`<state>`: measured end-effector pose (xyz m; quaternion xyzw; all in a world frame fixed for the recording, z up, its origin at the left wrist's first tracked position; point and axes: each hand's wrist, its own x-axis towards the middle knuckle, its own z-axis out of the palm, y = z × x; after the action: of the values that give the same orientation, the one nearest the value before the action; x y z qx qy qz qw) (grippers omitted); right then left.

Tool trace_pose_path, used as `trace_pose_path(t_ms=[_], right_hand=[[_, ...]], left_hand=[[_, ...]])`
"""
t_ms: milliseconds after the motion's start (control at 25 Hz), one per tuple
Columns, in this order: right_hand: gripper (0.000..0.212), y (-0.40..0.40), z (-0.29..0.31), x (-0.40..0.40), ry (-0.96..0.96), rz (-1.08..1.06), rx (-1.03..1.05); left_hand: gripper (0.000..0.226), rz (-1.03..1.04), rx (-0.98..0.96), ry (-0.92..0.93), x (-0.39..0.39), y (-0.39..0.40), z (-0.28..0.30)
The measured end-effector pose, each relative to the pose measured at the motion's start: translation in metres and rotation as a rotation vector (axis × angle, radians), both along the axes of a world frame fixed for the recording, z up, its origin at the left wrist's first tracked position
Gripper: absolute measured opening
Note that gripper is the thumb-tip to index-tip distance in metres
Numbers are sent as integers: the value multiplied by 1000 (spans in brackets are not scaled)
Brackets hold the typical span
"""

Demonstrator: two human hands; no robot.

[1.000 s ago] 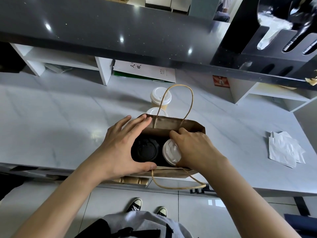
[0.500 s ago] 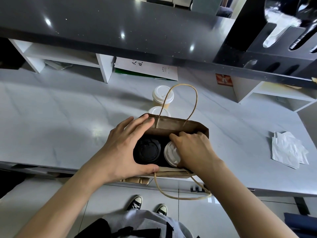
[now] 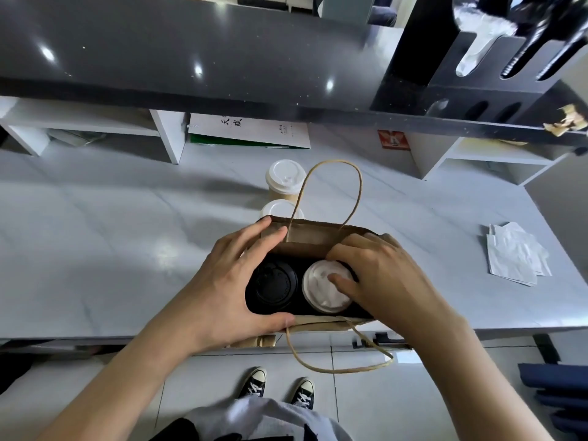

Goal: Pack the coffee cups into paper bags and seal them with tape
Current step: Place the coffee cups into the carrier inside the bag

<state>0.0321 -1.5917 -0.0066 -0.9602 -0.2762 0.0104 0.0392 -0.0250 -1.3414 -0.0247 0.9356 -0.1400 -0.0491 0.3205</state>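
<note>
At the centre of the frame a brown paper bag [image 3: 318, 238] stands open on the near edge of the pale worktop [image 3: 95, 249]. The left hand [image 3: 229, 281] spans the bag's left end: its grip is clamped on the bag, fingers along the far wall, thumb hooked on the near rim. Inside, side by side, sit a black-lidded cup [image 3: 273, 286] on the left and a white-lidded cup [image 3: 324, 291] on the right. The right hand [image 3: 381, 275] covers the bag's right end, fingers curled over the far rim and thumb pressing on the white lid, so this grip too is closed on the bag. One twine handle [image 3: 331, 192] stands up from the far wall; the other [image 3: 343, 361] hangs over the worktop's front edge. Just behind the bag, in the upper centre, stand two more white-lidded cups [image 3: 284, 179]. Toward the right edge of the frame lies a stack of white napkins [image 3: 515, 254], well apart from the bag.
</note>
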Motion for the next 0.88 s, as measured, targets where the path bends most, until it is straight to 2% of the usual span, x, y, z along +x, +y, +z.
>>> trace_pose_path(t_ms=[80, 160, 400, 560, 880], right_hand=[[9, -13, -4, -7, -158, -110, 103], [10, -23, -6, -16, -221, -229, 143], [24, -38, -13, -41, -61, -534, 158], [28, -43, -6, -57, -53, -686, 252], [25, -63, -2, -76, 1, -843, 320]], left_hand=[[113, -23, -1, -15, 2, -1, -2], [112, -52, 6, -29, 5, -2, -3], [112, -137, 14, -25, 11, -15, -1], [114, -197, 34, -36, 16, -28, -1], [111, -246, -36, -42, 29, -54, -4]])
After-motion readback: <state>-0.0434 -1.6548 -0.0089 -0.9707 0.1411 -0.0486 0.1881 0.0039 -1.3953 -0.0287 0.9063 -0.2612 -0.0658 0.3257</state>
